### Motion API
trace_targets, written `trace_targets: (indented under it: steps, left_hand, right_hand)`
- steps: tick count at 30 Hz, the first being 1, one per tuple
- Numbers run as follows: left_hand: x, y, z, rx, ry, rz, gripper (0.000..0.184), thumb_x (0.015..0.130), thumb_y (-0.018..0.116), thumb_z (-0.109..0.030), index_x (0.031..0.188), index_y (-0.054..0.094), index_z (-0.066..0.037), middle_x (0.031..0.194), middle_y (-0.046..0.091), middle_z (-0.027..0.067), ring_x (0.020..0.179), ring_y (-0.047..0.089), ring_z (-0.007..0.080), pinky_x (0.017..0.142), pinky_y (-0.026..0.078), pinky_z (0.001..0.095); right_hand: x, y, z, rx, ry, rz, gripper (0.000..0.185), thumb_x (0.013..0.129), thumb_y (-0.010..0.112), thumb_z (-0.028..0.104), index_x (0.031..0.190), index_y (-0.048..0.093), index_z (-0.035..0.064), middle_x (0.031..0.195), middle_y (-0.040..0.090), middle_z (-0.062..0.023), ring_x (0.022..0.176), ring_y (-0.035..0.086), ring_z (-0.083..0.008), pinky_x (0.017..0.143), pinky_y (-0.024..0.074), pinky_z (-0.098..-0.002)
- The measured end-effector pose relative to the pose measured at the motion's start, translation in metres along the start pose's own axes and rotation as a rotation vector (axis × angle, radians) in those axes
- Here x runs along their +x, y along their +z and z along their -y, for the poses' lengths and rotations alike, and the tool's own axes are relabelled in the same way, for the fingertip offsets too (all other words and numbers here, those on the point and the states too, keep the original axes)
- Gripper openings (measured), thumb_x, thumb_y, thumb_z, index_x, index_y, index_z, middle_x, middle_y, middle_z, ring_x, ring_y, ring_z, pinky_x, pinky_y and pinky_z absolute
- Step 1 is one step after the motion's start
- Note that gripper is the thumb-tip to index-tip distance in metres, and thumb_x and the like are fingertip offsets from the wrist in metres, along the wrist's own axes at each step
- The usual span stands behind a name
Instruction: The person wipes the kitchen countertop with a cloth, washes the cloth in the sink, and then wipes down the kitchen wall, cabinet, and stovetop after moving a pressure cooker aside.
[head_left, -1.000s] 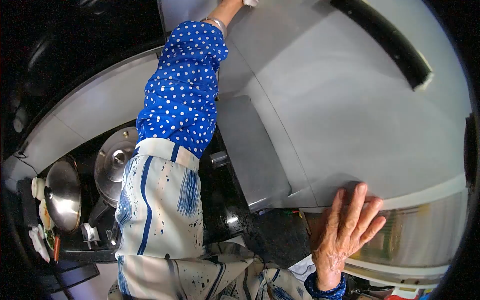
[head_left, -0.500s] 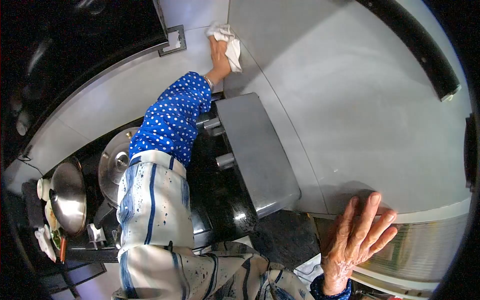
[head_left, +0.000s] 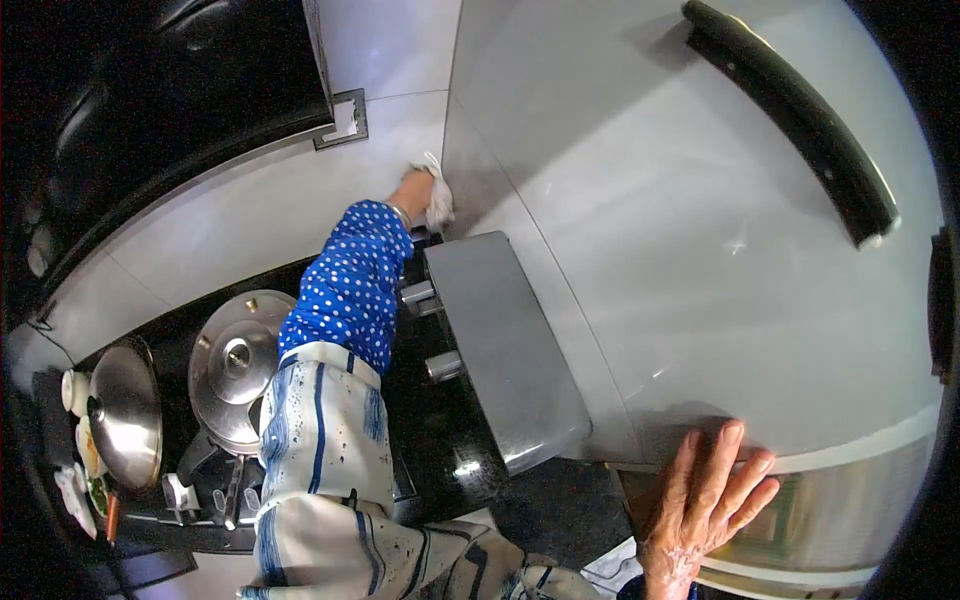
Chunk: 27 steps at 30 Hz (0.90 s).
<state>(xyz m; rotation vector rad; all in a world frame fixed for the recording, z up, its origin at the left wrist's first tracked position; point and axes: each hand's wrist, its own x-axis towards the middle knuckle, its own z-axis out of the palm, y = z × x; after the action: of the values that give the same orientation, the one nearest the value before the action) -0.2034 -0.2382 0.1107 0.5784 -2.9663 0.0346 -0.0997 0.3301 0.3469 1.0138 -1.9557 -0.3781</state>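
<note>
My left hand point(head_left: 412, 190) reaches far out over the stove, its fingers closed on a white cloth point(head_left: 439, 204). It presses the cloth on the pale tiled wall point(head_left: 385, 140), close to the corner; the fingertips are mostly hidden. A grey metal box point(head_left: 508, 350) with steel knobs or pipes on its side stands just below that wrist. My right hand point(head_left: 695, 515) lies with its fingers spread at the lower edge of the large grey side panel point(head_left: 640, 260), holding nothing.
A lidded steel pot point(head_left: 236, 385) and a wok lid point(head_left: 130, 420) stand on the black stovetop point(head_left: 440, 425) at left. A black range hood point(head_left: 180, 110) overhangs the back. A black handle point(head_left: 800, 125) juts from the side panel. A wall socket frame point(head_left: 343, 120) sits under the hood.
My left hand has moved the cloth down the wall corner, nearer the grey box. My right hand stays spread in about the same place. The view has tilted slightly.
</note>
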Motion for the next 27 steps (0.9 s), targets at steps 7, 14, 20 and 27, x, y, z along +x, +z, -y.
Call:
trace_targets:
  steps: [7,14,20,27]
  left_hand:
    - [0.044,-0.118,0.017,-0.401,-0.153,-0.603,0.021,0.079,0.051,-0.012,0.097,0.057,-0.002,0.091,0.060,0.0183,0.085,0.058,0.0303,0.075,0.048,0.0362]
    - [0.005,-0.338,-0.111,-0.465,0.061,-1.108,0.019,0.082,0.049,-0.014,0.094,0.058,-0.003,0.088,0.059,0.0171,0.083,0.057,0.0291,0.074,0.046,0.0373]
    - [-0.038,-0.445,-0.190,-0.420,0.263,-1.326,0.020,0.084,0.046,-0.016,0.092,0.059,-0.003,0.085,0.059,0.0161,0.081,0.056,0.0281,0.074,0.045,0.0382]
    - [-0.059,-0.432,-0.271,-0.278,0.778,-1.620,0.025,0.079,0.052,-0.018,0.099,0.052,-0.004,0.095,0.047,0.0166,0.089,0.046,0.0321,0.078,0.038,0.0433]
  right_hand:
    - [-0.008,-0.008,-0.007,-0.043,-0.046,-0.009,0.027,0.085,0.046,0.013,0.108,0.060,0.0057,0.138,0.035,-0.0153,0.131,0.019,-0.0431,0.105,0.0144,-0.0558]
    - [-0.037,-0.016,-0.006,-0.022,-0.020,0.029,0.039,0.083,0.045,0.014,0.121,0.054,0.0146,0.139,0.036,-0.0082,0.130,0.023,-0.0389,0.106,0.0107,-0.0532]
    - [-0.019,-0.025,-0.015,0.013,-0.006,-0.076,0.033,0.079,0.048,0.018,0.107,0.061,0.0081,0.133,0.043,-0.0082,0.122,0.037,-0.0299,0.104,0.0183,-0.0504]
    - [0.003,0.039,0.010,0.127,-0.048,-0.059,0.034,0.081,0.046,0.018,0.110,0.059,0.0046,0.134,0.041,-0.0086,0.125,0.035,-0.0276,0.106,0.0181,-0.0452]
